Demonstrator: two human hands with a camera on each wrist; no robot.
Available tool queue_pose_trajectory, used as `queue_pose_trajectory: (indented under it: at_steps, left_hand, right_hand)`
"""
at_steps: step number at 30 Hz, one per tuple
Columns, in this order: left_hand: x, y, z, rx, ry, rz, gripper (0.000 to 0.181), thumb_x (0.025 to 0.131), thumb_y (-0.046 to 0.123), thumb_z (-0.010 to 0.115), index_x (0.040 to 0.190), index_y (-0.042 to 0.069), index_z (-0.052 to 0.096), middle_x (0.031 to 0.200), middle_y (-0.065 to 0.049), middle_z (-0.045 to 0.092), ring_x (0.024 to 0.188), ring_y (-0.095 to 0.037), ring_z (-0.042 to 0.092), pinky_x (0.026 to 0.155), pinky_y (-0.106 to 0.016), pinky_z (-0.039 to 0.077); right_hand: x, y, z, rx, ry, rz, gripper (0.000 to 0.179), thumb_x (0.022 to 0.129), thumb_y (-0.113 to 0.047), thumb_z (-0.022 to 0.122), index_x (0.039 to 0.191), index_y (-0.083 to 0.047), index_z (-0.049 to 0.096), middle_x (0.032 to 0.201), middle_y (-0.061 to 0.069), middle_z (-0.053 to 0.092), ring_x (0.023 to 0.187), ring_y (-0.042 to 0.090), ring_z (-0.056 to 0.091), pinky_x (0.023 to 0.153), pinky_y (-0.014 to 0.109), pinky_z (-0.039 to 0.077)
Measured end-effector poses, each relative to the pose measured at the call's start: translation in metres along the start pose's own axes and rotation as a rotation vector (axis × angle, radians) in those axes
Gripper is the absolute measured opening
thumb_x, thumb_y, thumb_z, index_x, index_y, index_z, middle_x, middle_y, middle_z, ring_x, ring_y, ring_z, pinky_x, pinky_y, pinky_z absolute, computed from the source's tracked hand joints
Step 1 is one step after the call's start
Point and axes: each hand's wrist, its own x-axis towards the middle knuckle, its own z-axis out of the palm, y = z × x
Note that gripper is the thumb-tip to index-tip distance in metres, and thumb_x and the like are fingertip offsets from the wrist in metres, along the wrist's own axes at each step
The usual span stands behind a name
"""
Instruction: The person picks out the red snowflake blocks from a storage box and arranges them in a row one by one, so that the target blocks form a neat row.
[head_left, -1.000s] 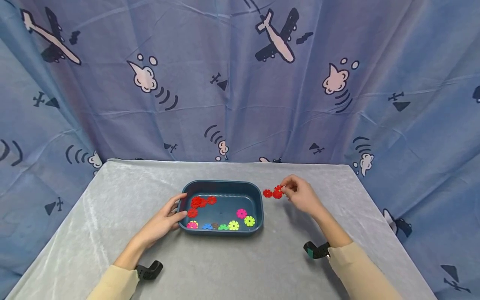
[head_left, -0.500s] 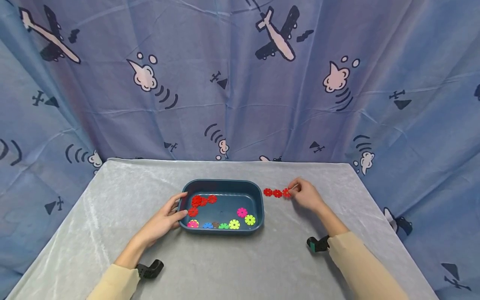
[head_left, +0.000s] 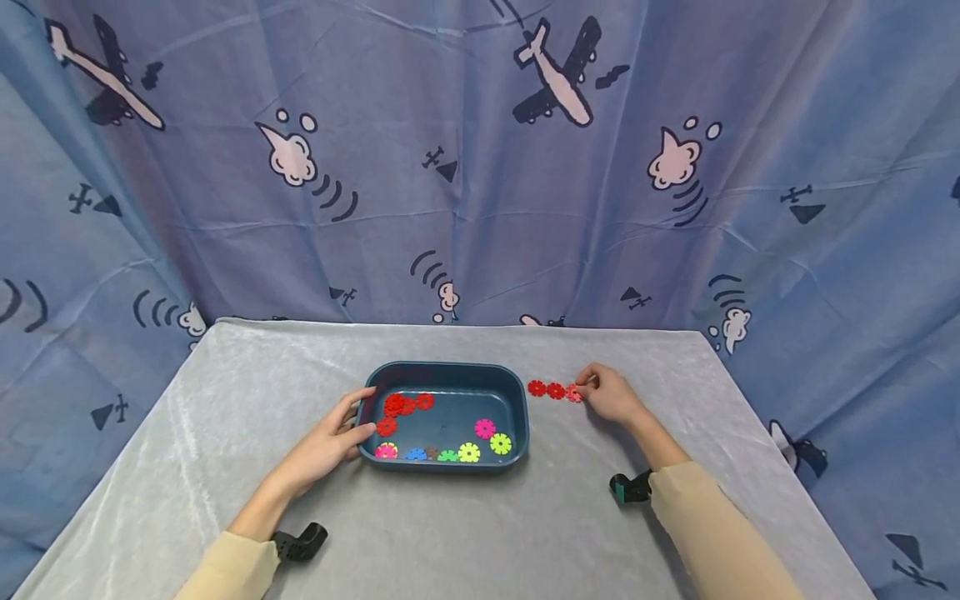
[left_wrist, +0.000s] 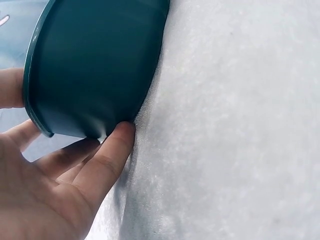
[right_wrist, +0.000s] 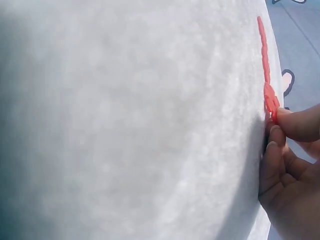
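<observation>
A dark blue-green plastic tub (head_left: 442, 468) stands on the cloth-covered table. My left hand (head_left: 326, 446) grips its left end, with thumb and index finger at the rim; in the left wrist view other fingers (left_wrist: 112, 160) touch the outer wall near its base. To the right of the tub, two red notched discs (head_left: 546, 389) lie in a row. At the row's right end my right hand (head_left: 611, 394) pinches a third red notched disc (head_left: 573, 393) between thumb and fingertips, low over the cloth. Seen edge-on in the right wrist view, the red discs (right_wrist: 265, 55) form a thin line.
Inside the tub lie several red discs (head_left: 395, 406) at the left. Pink (head_left: 485, 428), yellow (head_left: 500, 443), green, blue and brown discs are along its front and right. A patterned curtain (head_left: 480, 208) hangs behind the table's far edge.
My right hand has moved right and slightly down with its red disc, from over the middle disc to the end of the row. The left hand keeps its place on the tub.
</observation>
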Motion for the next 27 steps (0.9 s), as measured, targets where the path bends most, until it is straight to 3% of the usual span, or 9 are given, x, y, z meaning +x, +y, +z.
queue_pose_trajectory:
  at_steps: [5, 14, 27]
  left_hand:
    - [0.0001, 0.0000, 0.0003, 0.006, 0.006, -0.002, 0.062, 0.106, 0.023, 0.057, 0.160, 0.023, 0.027, 0.164, -0.025, 0.016, 0.148, -0.044, 0.029, 0.104, -0.054, 0.046]
    - [0.0000, 0.0004, 0.0007, -0.003, 0.005, -0.001, 0.063, 0.105, 0.024, 0.058, 0.160, 0.023, 0.028, 0.162, -0.023, 0.022, 0.144, -0.041, 0.037, 0.103, -0.052, 0.048]
    - [-0.0002, -0.0013, 0.0009, 0.000, 0.003, 0.008, 0.062, 0.106, 0.023, 0.057, 0.160, 0.023, 0.027, 0.162, -0.024, 0.024, 0.143, -0.042, 0.038, 0.102, -0.051, 0.049]
  right_hand:
    - [0.0011, 0.0010, 0.0000, 0.005, -0.004, 0.011, 0.012, 0.102, -0.003, 0.055, 0.110, 0.005, 0.059, 0.089, 0.013, 0.061, 0.071, 0.020, 0.050, 0.063, 0.033, 0.043]
    - [0.0035, 0.0040, 0.0001, -0.002, -0.012, 0.008, 0.012, 0.102, -0.006, 0.056, 0.109, 0.004, 0.058, 0.083, 0.010, 0.058, 0.070, 0.019, 0.049, 0.063, 0.033, 0.041]
    - [0.0031, 0.0054, -0.0008, 0.023, -0.001, 0.009, 0.014, 0.103, -0.007, 0.056, 0.112, 0.004, 0.059, 0.086, 0.010, 0.059, 0.071, 0.019, 0.048, 0.064, 0.033, 0.041]
